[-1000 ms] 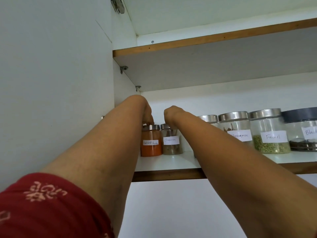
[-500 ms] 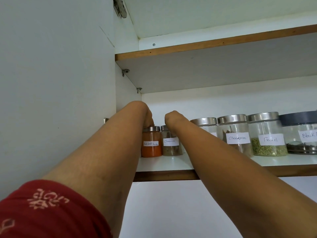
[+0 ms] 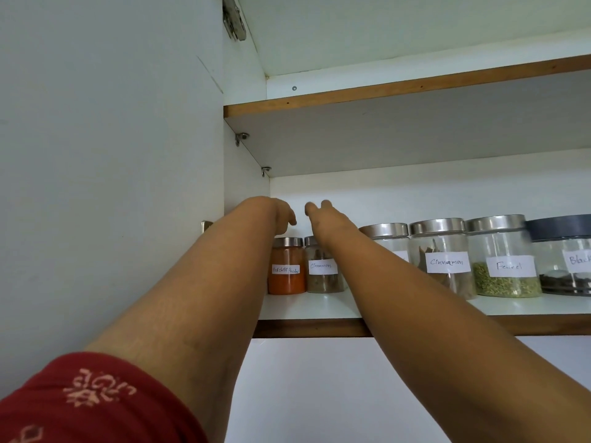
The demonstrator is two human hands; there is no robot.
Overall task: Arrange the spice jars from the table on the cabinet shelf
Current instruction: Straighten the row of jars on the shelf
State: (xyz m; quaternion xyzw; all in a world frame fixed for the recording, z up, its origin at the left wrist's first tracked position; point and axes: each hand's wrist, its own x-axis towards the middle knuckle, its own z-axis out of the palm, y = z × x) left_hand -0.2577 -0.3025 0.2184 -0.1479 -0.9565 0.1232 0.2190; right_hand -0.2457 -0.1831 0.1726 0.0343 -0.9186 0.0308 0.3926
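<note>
Both hands are now lifted off the jars. The left hand (image 3: 283, 215), earlier on the chilli jar (image 3: 287, 266) lid, hovers just above it with fingers loosely bent. The right hand (image 3: 323, 215), earlier curled over the cinnamon jar (image 3: 323, 270), is raised with fingers extended.

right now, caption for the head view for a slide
Both hands hover above two small spice jars on the cabinet shelf.

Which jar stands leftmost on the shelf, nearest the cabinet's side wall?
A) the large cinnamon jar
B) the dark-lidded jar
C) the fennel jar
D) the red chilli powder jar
D: the red chilli powder jar, orange inside, stands nearest the side wall, with the small cinnamon jar to its right.
</note>
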